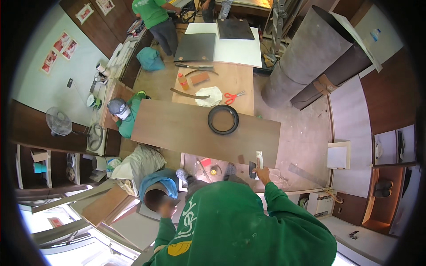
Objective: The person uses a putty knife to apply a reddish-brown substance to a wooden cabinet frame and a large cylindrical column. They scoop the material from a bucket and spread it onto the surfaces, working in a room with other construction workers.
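In my right hand [262, 173] is a slim, pale cylinder [259, 158], like a bottle or tube, with the fingers closed round its lower part. Just left of that hand is a small dark flat piece [252, 170]. My left hand [167, 207] is smeared by motion, so its fingers cannot be made out. It is beside the open mouth of a brown round container [155, 199] with a blue bag [167, 176] round it. Ahead of me lies a long brown board [177, 128] with a black ring-shaped coil [223, 106] on top.
Beyond the board, a wooden table [242, 82] carries red scissors [234, 97], an orange-red bottle [183, 81], a brown block [199, 78] and dark panels [195, 47]. Large rolled sheets [306, 53] stand at right. A co-worker [126, 116] bends at left; another [153, 17] stands behind.
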A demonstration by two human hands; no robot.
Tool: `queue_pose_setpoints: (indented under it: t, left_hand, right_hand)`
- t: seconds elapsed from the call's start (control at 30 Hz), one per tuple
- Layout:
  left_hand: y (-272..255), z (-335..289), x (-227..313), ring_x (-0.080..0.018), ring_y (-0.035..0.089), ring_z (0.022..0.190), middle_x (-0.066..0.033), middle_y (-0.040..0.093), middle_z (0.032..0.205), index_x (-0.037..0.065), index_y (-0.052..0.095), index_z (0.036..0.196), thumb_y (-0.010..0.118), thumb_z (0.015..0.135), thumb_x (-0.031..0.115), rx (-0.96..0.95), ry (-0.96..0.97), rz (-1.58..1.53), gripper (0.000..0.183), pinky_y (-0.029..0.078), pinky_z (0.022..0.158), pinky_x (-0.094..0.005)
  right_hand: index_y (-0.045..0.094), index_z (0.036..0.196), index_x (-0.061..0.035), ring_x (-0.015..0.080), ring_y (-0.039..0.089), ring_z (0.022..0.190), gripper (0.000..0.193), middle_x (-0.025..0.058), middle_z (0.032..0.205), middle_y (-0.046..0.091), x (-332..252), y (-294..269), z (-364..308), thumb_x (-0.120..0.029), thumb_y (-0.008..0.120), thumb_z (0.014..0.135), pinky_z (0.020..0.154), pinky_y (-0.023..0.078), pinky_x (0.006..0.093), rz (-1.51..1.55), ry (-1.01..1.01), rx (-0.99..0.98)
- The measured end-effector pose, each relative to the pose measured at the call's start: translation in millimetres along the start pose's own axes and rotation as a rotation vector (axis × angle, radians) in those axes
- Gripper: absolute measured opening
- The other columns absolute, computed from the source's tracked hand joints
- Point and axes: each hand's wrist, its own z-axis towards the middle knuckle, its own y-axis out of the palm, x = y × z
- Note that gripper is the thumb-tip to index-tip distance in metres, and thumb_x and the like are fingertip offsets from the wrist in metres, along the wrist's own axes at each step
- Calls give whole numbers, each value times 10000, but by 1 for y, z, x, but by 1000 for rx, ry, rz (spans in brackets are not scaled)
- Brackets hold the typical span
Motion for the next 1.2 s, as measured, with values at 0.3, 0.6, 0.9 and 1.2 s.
queue_pose_setpoints:
  t: [0.3,0.6,0.9,1.2]
  left_hand:
    - [3,2,1,-235,647,605,-112,654,784,2,608,936,630,881,211,-45,31,2,217,495,476,-335]
    - [6,9,-10,-284,666,690,-133,655,876,-10,585,1010,645,874,237,-43,28,-9,289,526,576,-392]
    - [18,7,-17,-290,666,660,-146,649,840,-18,538,1043,654,868,232,-18,8,-38,327,533,552,-398]
    - [9,30,-20,-274,675,682,-115,642,829,41,562,1066,638,894,288,-45,-35,-7,311,519,538,-386]
  right_hand:
    - [645,723,33,237,618,627,394,134,684,644,15,6,4,-309,771,575,569,469,383,73,-19,13]
    - [634,712,47,243,587,603,364,128,666,628,17,4,13,-266,762,576,565,463,381,61,-36,25]
    - [631,716,70,221,571,602,363,115,665,618,16,-3,14,-244,753,582,548,447,388,94,-70,3]
    - [660,802,106,322,653,717,479,219,768,669,15,3,25,-297,763,564,647,500,418,75,-47,-32]
